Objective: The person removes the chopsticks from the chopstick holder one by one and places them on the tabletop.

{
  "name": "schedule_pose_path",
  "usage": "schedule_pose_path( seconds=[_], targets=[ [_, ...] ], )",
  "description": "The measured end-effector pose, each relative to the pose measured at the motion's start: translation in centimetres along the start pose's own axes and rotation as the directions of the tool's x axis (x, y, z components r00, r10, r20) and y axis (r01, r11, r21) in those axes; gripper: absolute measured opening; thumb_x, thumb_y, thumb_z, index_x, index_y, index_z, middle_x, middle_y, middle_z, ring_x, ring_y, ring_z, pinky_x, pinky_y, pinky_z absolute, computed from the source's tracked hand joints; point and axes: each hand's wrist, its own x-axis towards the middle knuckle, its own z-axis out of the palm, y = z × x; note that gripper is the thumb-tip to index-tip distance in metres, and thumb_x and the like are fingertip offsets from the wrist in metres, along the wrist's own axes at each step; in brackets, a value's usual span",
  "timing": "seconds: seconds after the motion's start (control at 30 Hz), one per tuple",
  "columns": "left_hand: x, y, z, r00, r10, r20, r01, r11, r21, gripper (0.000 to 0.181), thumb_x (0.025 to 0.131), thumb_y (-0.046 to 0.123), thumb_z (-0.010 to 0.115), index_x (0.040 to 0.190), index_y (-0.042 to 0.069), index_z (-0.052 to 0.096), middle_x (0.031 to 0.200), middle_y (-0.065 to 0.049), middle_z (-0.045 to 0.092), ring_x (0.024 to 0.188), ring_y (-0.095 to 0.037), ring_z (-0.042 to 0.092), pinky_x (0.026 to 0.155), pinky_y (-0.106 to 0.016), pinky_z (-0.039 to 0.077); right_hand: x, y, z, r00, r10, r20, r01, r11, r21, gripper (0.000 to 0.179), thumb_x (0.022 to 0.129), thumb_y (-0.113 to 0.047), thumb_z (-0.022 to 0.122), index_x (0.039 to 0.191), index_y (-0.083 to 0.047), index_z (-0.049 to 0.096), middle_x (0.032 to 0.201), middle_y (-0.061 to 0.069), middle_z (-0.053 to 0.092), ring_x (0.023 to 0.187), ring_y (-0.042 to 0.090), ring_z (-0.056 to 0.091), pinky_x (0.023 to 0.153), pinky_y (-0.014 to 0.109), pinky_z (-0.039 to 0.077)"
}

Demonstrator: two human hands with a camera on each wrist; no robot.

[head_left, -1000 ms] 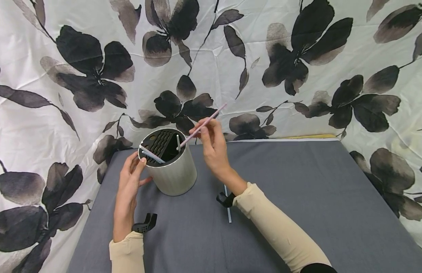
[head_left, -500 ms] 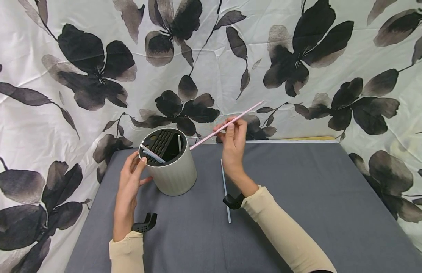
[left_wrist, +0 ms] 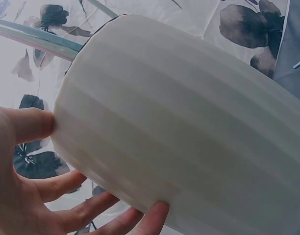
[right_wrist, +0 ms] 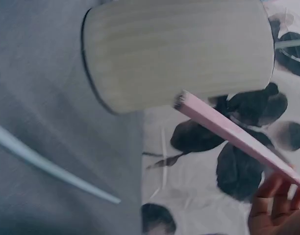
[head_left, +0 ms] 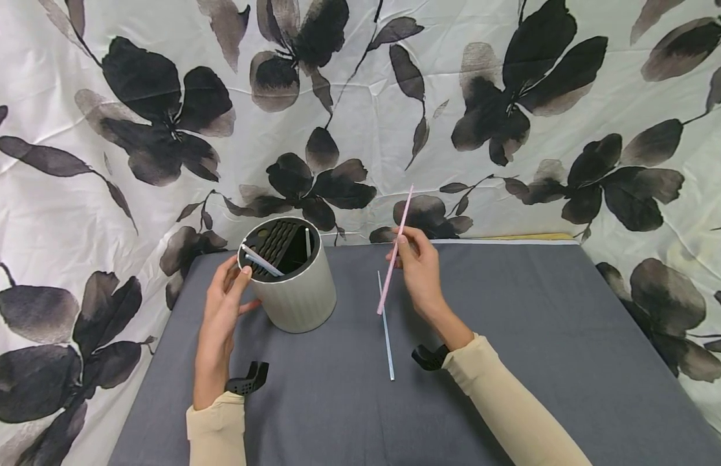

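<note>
My left hand (head_left: 221,310) grips the side of a pale ribbed pen holder (head_left: 296,298), thumb at its rim and fingers spread along the wall; the left wrist view shows the thumb and fingertips touching it. The holder tilts slightly; its black top has slots and an opening. Pale blue and whitish sticks (head_left: 261,261) poke out of it. My right hand (head_left: 421,275) pinches a slim pink stick (head_left: 393,259) between thumb and fingers, held slanted above the table. In the right wrist view, this pink stick (right_wrist: 233,132) has straight sides and a dark end.
A light blue stick (head_left: 388,353) lies on the grey tablecloth (head_left: 541,336), partly behind the pink stick. A white cloth with dark flowers (head_left: 366,116) hangs behind the table. A yellow strip (head_left: 529,234) runs along the back edge.
My right hand has drawn the pink stick from the holder's opening, moved right and then down, and turned it steeper. The left hand and the holder have stayed in place.
</note>
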Motion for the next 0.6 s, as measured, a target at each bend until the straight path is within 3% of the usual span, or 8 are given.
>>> schedule_pose_path(
  seconds=[0.13, 0.27, 0.47, 0.6],
  targets=[
    [0.0, 0.0, 0.0, 1.0, 0.0, -0.001, 0.0, 1.0, -0.002, 0.067, 0.106, 0.048, 0.055, 0.164, 0.022, 0.032, 0.169, -0.009, 0.033, 0.151, -0.024, 0.039, 0.1, -0.051, 0.058, -0.4, 1.0, -1.4, 0.993, 0.121, 0.003, -0.12, 0.983, -0.136, 0.026, 0.109, -0.013, 0.056, 0.131, -0.002, 0.067, 0.094, -0.002, 0.061, 0.072, 0.009, 0.067, 0.065, 0.022, 0.056],
    [0.1, 0.0, -0.1, 1.0, -0.003, -0.002, 0.003, 1.0, -0.008, 0.066, 0.106, 0.048, 0.055, 0.163, 0.022, 0.033, 0.167, -0.009, 0.035, 0.15, -0.023, 0.04, 0.099, -0.049, 0.059, -0.8, 2.1, -2.7, 0.98, 0.197, 0.002, -0.193, 0.96, -0.201, 0.027, 0.109, -0.013, 0.056, 0.131, -0.002, 0.067, 0.096, 0.005, 0.061, 0.07, 0.01, 0.067, 0.063, 0.026, 0.056],
    [0.0, -0.1, 0.1, 1.0, -0.003, 0.005, 0.003, 1.0, -0.019, 0.063, 0.107, 0.047, 0.055, 0.162, 0.023, 0.036, 0.164, -0.008, 0.04, 0.147, -0.021, 0.043, 0.094, -0.041, 0.06, -1.7, 3.4, -5.5, 0.959, 0.283, -0.002, -0.27, 0.914, -0.302, 0.032, 0.11, -0.013, 0.054, 0.137, 0.003, 0.06, 0.109, 0.021, 0.064, 0.07, 0.009, 0.066, 0.062, 0.026, 0.056],
    [0.1, -0.1, 0.0, 1.0, 0.003, 0.002, -0.003, 1.0, -0.017, 0.064, 0.107, 0.047, 0.055, 0.162, 0.023, 0.035, 0.165, -0.008, 0.039, 0.148, -0.022, 0.042, 0.097, -0.046, 0.059, -2.4, 4.3, -6.8, 0.953, 0.304, -0.012, -0.288, 0.891, -0.349, 0.03, 0.108, -0.008, 0.055, 0.134, 0.006, 0.06, 0.106, 0.024, 0.065, 0.066, 0.009, 0.064, 0.06, 0.028, 0.057]
  ],
)
